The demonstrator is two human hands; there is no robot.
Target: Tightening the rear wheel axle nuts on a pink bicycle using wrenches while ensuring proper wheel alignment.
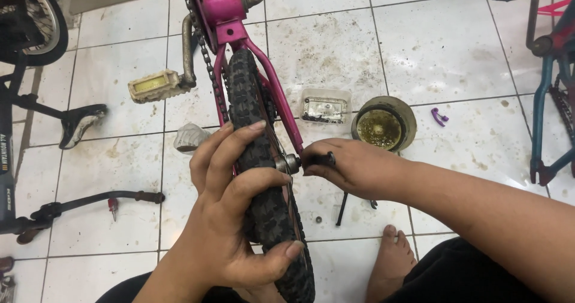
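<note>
Head cam: L hand point(230, 219) grips tyre point(257, 159), R hand point(353, 168) at axle point(291, 163).

A clear rectangular plastic tub point(324, 106) and a round container of yellowish grease point(383, 124) stand side by side on the stained white tile floor point(455, 45). A purple clip point(439, 117) lies near the container.

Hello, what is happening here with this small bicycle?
A person sits on a tiled floor with a pink bicycle frame turned upside down. The left hand grips the knobby black tyre of the wheel. The right hand holds a dark tool at the axle nut on the frame's side. A round tin of yellowish grease and a small clear plastic box sit nearby on the floor.
</note>
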